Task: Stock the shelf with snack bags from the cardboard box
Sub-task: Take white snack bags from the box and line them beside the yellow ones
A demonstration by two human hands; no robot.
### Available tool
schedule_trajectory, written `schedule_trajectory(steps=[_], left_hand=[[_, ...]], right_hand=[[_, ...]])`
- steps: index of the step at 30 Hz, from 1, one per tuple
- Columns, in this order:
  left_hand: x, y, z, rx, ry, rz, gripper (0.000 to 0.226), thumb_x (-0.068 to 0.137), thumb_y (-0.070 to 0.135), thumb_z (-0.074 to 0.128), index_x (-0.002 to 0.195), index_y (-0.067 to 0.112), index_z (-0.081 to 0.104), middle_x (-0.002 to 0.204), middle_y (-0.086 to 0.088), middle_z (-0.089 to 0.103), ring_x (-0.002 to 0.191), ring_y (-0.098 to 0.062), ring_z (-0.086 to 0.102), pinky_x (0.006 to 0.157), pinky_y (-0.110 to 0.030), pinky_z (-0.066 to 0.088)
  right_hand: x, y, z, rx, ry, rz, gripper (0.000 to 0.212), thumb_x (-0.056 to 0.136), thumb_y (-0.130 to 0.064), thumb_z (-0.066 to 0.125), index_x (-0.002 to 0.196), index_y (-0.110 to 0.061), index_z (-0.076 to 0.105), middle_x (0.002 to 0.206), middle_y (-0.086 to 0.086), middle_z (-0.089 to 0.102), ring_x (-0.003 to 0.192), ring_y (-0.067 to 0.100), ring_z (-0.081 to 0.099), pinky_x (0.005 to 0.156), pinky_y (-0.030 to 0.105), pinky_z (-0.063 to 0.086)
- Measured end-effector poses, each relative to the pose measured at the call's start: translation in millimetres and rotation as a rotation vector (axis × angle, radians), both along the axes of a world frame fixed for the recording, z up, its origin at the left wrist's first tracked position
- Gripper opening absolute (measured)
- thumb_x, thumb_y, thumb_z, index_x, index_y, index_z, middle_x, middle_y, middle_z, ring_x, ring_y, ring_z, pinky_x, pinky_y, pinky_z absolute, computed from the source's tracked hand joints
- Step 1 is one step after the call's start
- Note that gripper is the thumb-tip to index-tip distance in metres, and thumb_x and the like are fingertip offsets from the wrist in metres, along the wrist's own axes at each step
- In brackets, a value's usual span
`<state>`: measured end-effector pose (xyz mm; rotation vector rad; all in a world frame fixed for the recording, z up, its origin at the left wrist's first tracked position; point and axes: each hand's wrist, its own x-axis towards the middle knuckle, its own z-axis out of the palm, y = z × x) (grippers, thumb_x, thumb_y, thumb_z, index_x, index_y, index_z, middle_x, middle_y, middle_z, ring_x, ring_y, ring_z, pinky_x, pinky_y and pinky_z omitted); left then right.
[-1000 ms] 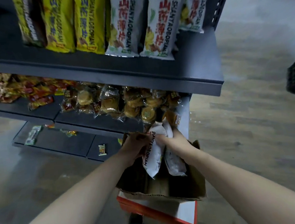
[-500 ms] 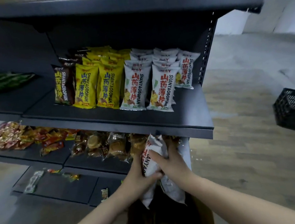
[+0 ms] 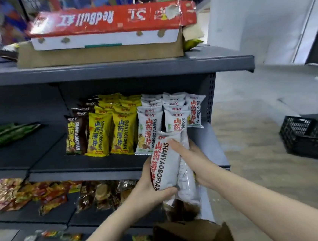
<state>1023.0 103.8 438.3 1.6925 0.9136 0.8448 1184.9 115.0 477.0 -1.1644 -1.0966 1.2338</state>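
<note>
Two white snack bags (image 3: 166, 163) with red and black lettering are held upright between my hands, in front of the middle shelf (image 3: 84, 171). My left hand (image 3: 152, 188) grips the front bag from below and the left. My right hand (image 3: 192, 160) clasps the rear bag from the right, fingers laid across the front one. Behind them on that shelf stand rows of white snack bags (image 3: 170, 109), yellow bags (image 3: 111, 129) and brown bags (image 3: 75, 135). The open cardboard box (image 3: 189, 237) is at the bottom, under my forearms.
A red and white carton (image 3: 111, 24) lies on a brown box on the top shelf. Green packets (image 3: 3, 133) lie at the left of the middle shelf. Mixed snack packs (image 3: 43, 193) fill the lower shelf. A black crate (image 3: 304, 137) stands on the floor at right.
Both hands have lifted the two white bags out of the box, up to the middle shelf. The view has tilted upward, so the top shelf now shows.
</note>
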Motion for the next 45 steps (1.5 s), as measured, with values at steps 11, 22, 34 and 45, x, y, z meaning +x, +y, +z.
schedule_trajectory(steps=[11,22,34,45], left_hand=[[11,50,13,-0.320,-0.345,-0.048,0.079,0.057,0.037,0.078,0.128,0.038,0.043,0.120,0.006,0.065,0.113,-0.018,0.061,0.104,-0.047,0.042],[71,75,12,-0.003,-0.104,0.142,0.084,0.082,0.018,0.070,0.140,0.034,0.012,0.120,0.027,0.043,0.103,0.014,0.045,0.090,-0.015,0.037],[190,103,1,0.279,0.210,0.490,0.066,0.074,0.036,0.073,0.123,0.011,0.037,0.124,-0.006,0.051,0.117,-0.021,0.051,0.097,-0.031,0.045],[242,176,-3,0.116,0.251,0.555,0.061,0.086,0.032,0.063,0.131,0.001,0.036,0.128,-0.018,0.052,0.117,-0.031,0.052,0.096,-0.035,0.042]], right_hand=[[27,30,31,-0.214,0.230,0.175,0.046,0.088,-0.019,0.059,0.129,-0.001,0.055,0.129,0.021,0.060,0.114,0.033,0.061,0.095,0.041,0.052],[55,46,13,0.093,-0.413,-0.326,0.042,0.083,-0.030,0.073,0.113,-0.029,0.043,0.111,-0.006,0.063,0.091,0.001,0.061,0.079,0.025,0.054],[152,88,-4,0.055,-0.485,-0.715,0.063,0.066,-0.057,0.069,0.112,-0.028,0.038,0.106,-0.003,0.055,0.096,0.019,0.059,0.081,0.049,0.053],[202,147,-20,0.104,-0.538,-0.762,0.053,0.075,-0.040,0.063,0.115,-0.013,0.041,0.113,0.007,0.052,0.104,0.029,0.055,0.086,0.050,0.049]])
